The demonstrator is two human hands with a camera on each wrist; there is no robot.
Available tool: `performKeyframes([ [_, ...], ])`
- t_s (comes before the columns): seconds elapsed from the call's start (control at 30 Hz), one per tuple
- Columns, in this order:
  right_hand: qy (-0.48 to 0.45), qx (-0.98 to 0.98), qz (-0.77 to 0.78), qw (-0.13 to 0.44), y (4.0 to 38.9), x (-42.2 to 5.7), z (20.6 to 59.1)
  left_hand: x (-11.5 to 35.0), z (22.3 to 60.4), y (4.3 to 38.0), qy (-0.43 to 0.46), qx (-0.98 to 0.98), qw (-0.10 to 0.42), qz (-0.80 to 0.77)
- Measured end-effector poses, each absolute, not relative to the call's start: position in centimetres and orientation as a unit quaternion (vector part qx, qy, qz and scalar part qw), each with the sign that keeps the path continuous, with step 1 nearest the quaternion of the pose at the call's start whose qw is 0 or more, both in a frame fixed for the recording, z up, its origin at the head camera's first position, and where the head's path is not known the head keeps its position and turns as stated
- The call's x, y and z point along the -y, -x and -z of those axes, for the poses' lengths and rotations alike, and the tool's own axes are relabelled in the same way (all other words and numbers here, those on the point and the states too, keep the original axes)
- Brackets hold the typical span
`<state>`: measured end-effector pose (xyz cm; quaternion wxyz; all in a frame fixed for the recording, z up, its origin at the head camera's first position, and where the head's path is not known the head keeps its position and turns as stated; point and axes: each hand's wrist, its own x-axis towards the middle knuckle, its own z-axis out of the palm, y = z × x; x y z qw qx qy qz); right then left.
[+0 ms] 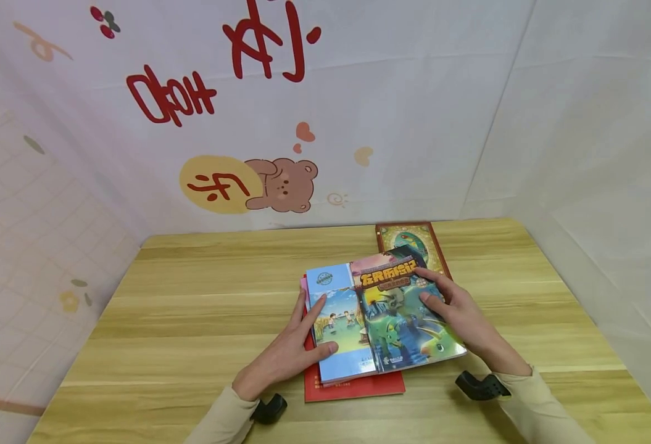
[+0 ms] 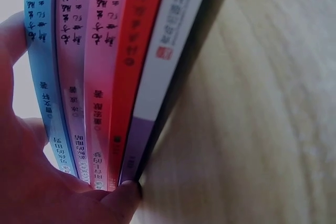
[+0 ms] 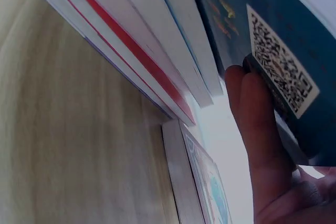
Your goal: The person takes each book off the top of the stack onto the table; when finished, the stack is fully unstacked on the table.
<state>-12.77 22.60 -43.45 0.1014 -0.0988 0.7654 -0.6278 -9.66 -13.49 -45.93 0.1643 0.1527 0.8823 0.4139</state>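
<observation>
A stack of several paperback books lies on the table, with a blue storybook on top and a wider red book sticking out below. My left hand grips the stack's left side, two digits over the blue cover and others down along the spines. Across the blue cover's right part slants a dinosaur comic book. My right hand holds that comic by its right edge, thumb side over the front. In the right wrist view its fingers press under the back cover, beside a QR code.
Behind the comic lies a thick gold book with a brown border, partly covered. The wooden table meets a white cloth wall printed with a bear and red characters. Each wrist wears a black camera mount.
</observation>
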Motion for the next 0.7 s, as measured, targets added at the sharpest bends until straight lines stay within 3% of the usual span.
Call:
performKeyframes([
  [0.7, 0.070, -0.800, 0.595, 0.029, 13.2, -26.5, 41.7, 13.5, 46.1, 9.6, -0.151, -0.879, 0.164, -0.422],
])
